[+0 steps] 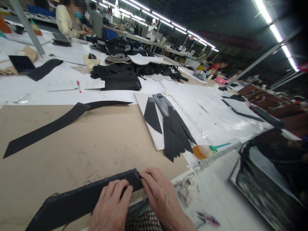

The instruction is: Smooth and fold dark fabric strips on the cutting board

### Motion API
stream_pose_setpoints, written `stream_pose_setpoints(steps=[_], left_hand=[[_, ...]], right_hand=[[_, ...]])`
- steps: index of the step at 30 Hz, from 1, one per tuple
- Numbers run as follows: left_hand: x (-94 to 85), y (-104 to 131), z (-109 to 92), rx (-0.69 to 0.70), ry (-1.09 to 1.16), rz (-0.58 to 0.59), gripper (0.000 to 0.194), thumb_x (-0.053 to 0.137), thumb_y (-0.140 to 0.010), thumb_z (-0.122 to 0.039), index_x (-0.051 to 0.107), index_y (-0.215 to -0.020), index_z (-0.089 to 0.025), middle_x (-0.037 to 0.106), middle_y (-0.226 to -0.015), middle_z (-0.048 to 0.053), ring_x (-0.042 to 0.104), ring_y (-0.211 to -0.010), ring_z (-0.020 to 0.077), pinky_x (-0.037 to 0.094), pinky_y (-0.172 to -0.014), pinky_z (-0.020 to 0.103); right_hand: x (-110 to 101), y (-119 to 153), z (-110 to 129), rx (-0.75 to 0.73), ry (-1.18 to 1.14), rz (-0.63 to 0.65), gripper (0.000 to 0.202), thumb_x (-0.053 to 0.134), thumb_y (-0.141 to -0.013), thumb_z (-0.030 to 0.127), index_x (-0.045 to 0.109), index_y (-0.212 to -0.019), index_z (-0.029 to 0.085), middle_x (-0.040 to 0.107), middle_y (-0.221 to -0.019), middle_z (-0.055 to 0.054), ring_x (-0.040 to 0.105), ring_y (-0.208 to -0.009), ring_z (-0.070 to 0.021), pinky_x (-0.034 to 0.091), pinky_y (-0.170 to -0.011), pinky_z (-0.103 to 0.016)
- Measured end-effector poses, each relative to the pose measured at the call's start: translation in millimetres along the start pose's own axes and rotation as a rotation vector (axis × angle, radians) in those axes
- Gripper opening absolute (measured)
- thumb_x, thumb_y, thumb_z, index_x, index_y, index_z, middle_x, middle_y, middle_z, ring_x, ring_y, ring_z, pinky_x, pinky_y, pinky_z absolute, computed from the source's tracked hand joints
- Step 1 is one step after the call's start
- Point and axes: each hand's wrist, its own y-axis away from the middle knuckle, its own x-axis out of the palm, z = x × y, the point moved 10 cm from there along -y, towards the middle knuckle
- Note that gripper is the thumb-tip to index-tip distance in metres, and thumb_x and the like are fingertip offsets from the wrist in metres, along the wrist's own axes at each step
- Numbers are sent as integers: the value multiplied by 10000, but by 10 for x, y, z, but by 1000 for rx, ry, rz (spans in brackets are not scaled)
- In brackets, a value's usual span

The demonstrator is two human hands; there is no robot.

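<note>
Pressing down at bottom centre, left hand (110, 207) lies flat, fingers spread on a black fabric strip (79, 200) running along the brown board's (96, 144) near edge. Right hand (160, 192) pinches the strip's right end. Cut black pieces (172, 128) lie mid-frame, a long curved strip (48, 128) at left.
</note>
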Motion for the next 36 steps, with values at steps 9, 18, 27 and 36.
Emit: stream_pose_setpoints(steps=[9,18,27,36], left_hand=[[-6,22,12,-26,33,-24,390,448,-832,-16,660,-1099,-205,659,-1097,35,531,-998,230,376,-847,346],[20,36,40,-54,64,-15,405,455,-822,-18,665,-1103,-221,665,-1112,17,536,-1009,224,375,-866,340],[-22,29,26,-30,36,-11,381,448,-854,-31,666,-1115,-203,668,-1095,25,535,-995,223,374,-862,335],[-44,-2,-10,13,-31,-1,439,456,-852,-44,659,-1211,-194,669,-1120,33,538,-1018,226,376,-870,342]], right_hand=[[83,-232,-237,273,-65,95,123,648,-885,136,624,-789,209,625,-793,17,618,-723,-159,397,-617,-277],[31,-299,-145,225,-106,68,107,581,-829,98,584,-782,193,623,-799,5,582,-718,-151,377,-634,-272],[252,-57,-365,496,-857,127,216,469,-990,381,577,-1062,208,637,-748,20,596,-633,-142,475,-553,-234],[87,141,-308,235,-423,-226,370,596,-879,218,577,-1248,212,723,-999,-59,698,-837,-190,593,-767,-317]])
